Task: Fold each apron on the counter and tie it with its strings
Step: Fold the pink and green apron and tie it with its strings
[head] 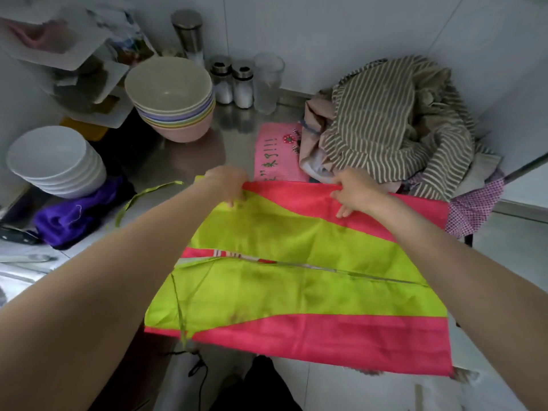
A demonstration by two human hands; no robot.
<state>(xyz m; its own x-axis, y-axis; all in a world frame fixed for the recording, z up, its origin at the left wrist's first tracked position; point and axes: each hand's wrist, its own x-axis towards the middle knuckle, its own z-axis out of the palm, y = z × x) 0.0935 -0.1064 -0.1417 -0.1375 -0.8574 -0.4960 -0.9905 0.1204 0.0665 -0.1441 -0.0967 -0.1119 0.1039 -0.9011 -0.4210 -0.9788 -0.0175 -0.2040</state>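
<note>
Both bare forearms reach forward, left hand and right hand apart, each pinching the lime-and-pink fabric apron's far edge.

A stainless-steel worktop stands in the corner of a white-walled kitchen, its brushed surface dimly reflecting soft, even light. Plain white wall panels rise behind it, meeting at a vertical seam. Pale floor tiles show below the front edge. At left, a white rack leans against the wall.
</note>
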